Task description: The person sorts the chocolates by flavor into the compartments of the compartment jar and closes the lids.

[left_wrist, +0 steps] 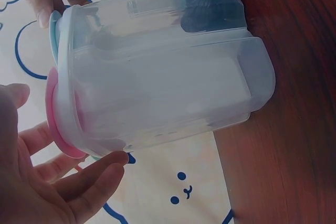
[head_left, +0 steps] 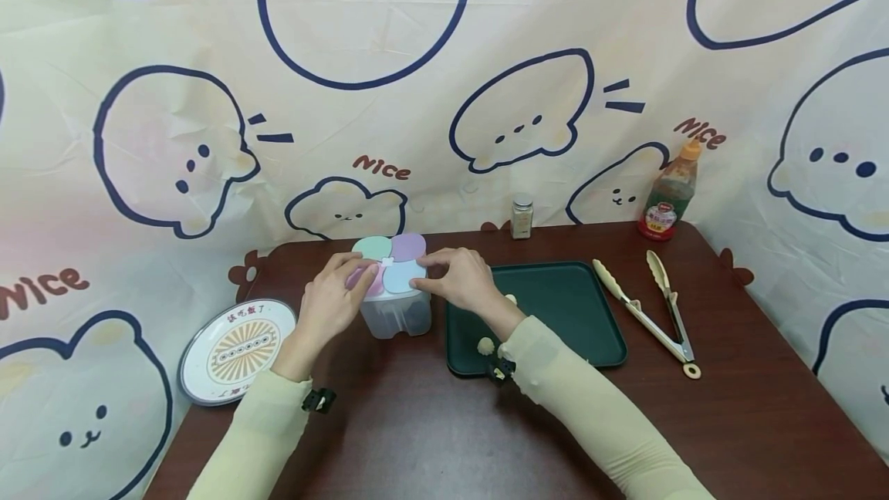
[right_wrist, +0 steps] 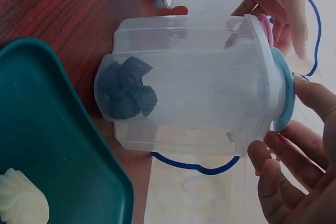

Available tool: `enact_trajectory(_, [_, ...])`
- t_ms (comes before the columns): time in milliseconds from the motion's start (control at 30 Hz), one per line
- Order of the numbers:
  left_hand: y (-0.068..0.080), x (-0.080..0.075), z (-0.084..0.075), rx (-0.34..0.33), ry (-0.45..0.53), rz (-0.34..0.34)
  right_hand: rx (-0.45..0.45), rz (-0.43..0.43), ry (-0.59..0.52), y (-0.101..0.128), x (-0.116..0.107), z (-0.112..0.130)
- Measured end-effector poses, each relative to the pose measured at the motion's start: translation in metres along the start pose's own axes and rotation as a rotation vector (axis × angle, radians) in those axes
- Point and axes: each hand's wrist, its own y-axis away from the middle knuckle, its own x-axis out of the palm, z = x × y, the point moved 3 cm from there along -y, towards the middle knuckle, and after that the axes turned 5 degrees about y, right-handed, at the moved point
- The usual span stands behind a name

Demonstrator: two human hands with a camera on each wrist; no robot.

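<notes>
A clear storage box (head_left: 394, 316) stands upright on the table, topped by coloured flaps: mint (head_left: 370, 247), purple (head_left: 408, 247), pink (head_left: 375, 285) and light blue (head_left: 403, 278). Dark chunks (right_wrist: 128, 90) lie at the bottom of one compartment. My left hand (head_left: 332, 299) grips the lid's left side, its thumb over the pink flap and its fingers along the rim. On the opposite side, my right hand (head_left: 464, 280) holds the lid edge at the light blue flap, thumb on top. All the flaps appear to lie down; the palms' undersides are hidden in the head view.
Right of the box lies a dark green tray (head_left: 556, 322) with pale bun-shaped pieces (head_left: 485, 346), partly under my right arm. Open tongs (head_left: 653, 322) lie beyond it. A sauce bottle (head_left: 670, 195) and a small jar (head_left: 522, 218) stand at the back. A printed plate (head_left: 197, 369) sits left.
</notes>
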Motion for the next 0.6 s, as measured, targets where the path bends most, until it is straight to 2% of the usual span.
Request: enact_trajectory(600, [0.0007, -0.0006, -0.0013, -0.005, 0.006, 0.003, 0.012, 0.002, -0.026, -0.0004, 0.0012, -0.0029])
